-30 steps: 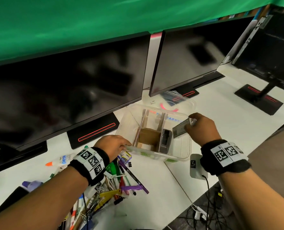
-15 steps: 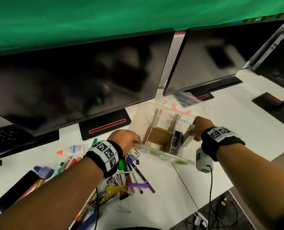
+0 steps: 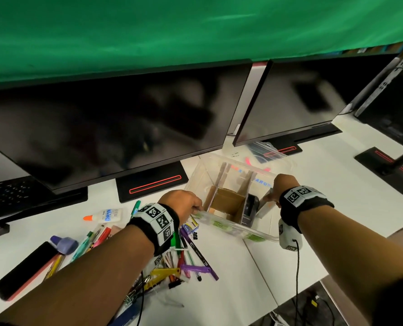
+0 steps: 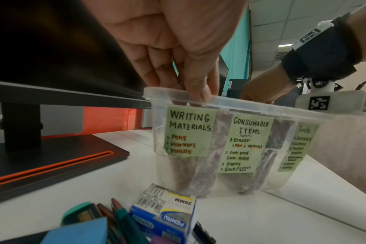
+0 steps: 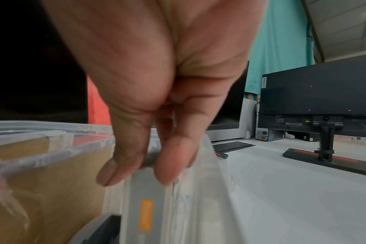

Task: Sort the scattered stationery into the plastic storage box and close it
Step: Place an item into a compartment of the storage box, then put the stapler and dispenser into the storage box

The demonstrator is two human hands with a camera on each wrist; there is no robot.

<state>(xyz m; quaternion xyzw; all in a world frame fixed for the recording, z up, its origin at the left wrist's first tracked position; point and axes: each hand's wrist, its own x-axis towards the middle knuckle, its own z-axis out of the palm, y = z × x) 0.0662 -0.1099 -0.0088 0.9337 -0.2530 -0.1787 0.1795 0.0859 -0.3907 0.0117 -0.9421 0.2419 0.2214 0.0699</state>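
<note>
A clear plastic storage box [image 3: 233, 228] with cardboard dividers stands on the white desk, green labels on its front wall [image 4: 190, 132]. My left hand [image 3: 184, 203] pinches the box's near-left rim [image 4: 198, 97]. My right hand [image 3: 279, 187] pinches a flat grey tool with an orange label [image 5: 145, 213] and holds it upright inside the rightmost compartment, next to a dark item [image 3: 250, 208]. Scattered pens, markers and clips [image 3: 184, 262] lie in a heap left of the box, under my left forearm.
Two dark monitors [image 3: 115, 128] on red-striped bases [image 3: 153, 184] stand right behind the box. The box's clear lid [image 3: 268, 152] lies behind it. A glue bottle [image 3: 106, 216], a paper-clip box [image 4: 163, 216] and a black-and-pink board eraser [image 3: 24, 269] lie at left. The desk edge runs at right, cables below.
My right hand has moved down with the grey tool, from above the box's right rim into the rightmost compartment. The left hand has stayed on the rim. My head has moved.
</note>
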